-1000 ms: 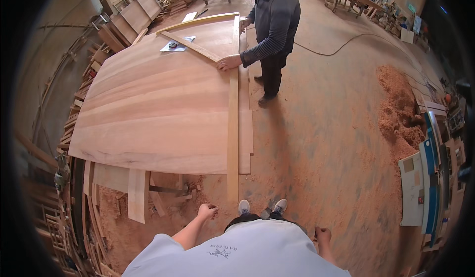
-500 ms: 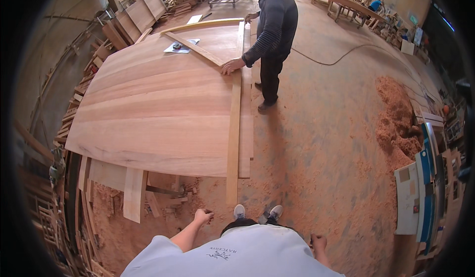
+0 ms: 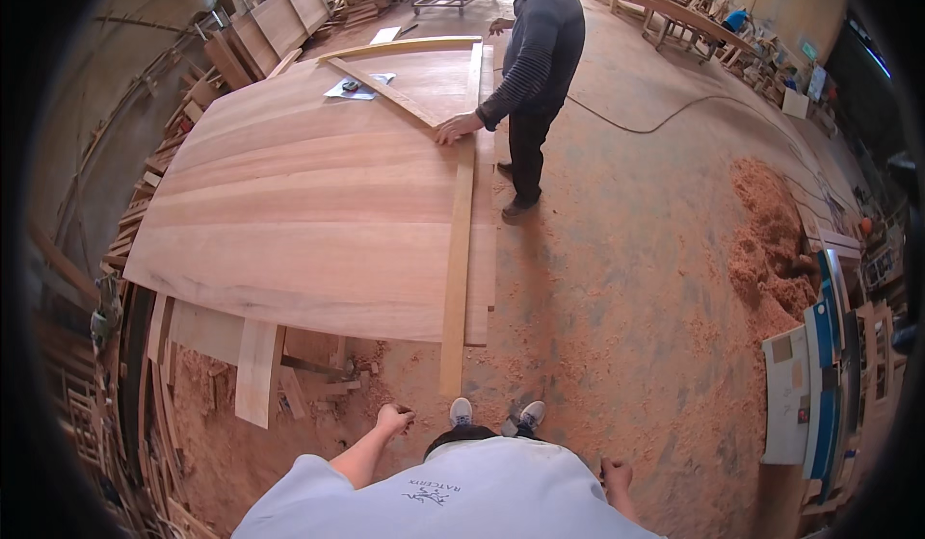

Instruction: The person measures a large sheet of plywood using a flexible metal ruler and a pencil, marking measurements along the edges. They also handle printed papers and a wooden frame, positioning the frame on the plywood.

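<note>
My left hand (image 3: pixel 395 418) hangs over the floor near the panel's close edge, its fingers curled and seemingly around nothing. Loosely closed, my right hand (image 3: pixel 615 473) hangs at my other side, touching nothing. In front of me lies a large wooden panel (image 3: pixel 289 236). A long wooden strip (image 3: pixel 457 279) runs along its right side and overhangs toward my feet. A diagonal strip (image 3: pixel 393 98) and a curved strip (image 3: pixel 400 48) lie at the far end. A co-worker (image 3: pixel 547 52) rests one hand (image 3: pixel 457 129) where the diagonal and long strips meet.
A white sheet (image 3: pixel 371 86) with a small dark object (image 3: pixel 351 85) lies on the panel. Boards (image 3: pixel 258 370) stick out below its near edge. Sawdust (image 3: pixel 766 250) is heaped at right, near leaning panels (image 3: pixel 788 394). A cable (image 3: pixel 636 127) crosses the floor.
The co-worker's far hand has come away from the strips' far corner and is now raised. Both my hands stay nearly where they were; the view shifts slightly.
</note>
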Available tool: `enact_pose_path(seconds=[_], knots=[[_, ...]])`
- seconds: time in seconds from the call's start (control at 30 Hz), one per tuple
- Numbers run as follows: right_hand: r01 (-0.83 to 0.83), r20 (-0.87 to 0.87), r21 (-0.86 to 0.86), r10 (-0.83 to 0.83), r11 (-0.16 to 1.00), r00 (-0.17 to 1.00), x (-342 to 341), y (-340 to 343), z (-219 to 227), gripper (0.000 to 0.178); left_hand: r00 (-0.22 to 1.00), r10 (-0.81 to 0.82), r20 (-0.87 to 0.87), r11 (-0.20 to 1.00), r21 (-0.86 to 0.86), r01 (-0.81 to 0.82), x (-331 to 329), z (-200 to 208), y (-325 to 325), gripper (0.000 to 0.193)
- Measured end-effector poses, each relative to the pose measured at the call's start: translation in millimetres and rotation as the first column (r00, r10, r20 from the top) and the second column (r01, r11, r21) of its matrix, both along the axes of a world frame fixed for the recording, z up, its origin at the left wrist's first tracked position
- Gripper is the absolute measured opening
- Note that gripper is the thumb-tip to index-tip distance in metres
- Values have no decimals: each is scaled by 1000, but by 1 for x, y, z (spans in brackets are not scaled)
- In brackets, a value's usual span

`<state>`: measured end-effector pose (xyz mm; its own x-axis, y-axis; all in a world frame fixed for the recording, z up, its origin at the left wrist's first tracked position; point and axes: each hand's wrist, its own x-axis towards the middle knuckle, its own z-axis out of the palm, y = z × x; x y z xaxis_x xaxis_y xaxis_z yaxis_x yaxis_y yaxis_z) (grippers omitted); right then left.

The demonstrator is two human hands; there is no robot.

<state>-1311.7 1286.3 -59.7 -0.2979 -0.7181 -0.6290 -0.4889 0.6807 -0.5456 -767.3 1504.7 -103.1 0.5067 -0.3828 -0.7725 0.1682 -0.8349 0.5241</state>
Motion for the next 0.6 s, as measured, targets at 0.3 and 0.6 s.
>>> enact_pose_path(seconds=[0.3, 0.6], knots=[[-22, -32, -19, 21, 1000, 999, 11, -2, 10, 29, 1000, -7, 11, 1000, 15, 7, 3, -10, 7, 26], [-46, -10, 2, 46, 999, 999, 4, -7, 6, 30, 1000, -16, 18, 1000, -12, 16, 4, -13, 8, 27]])
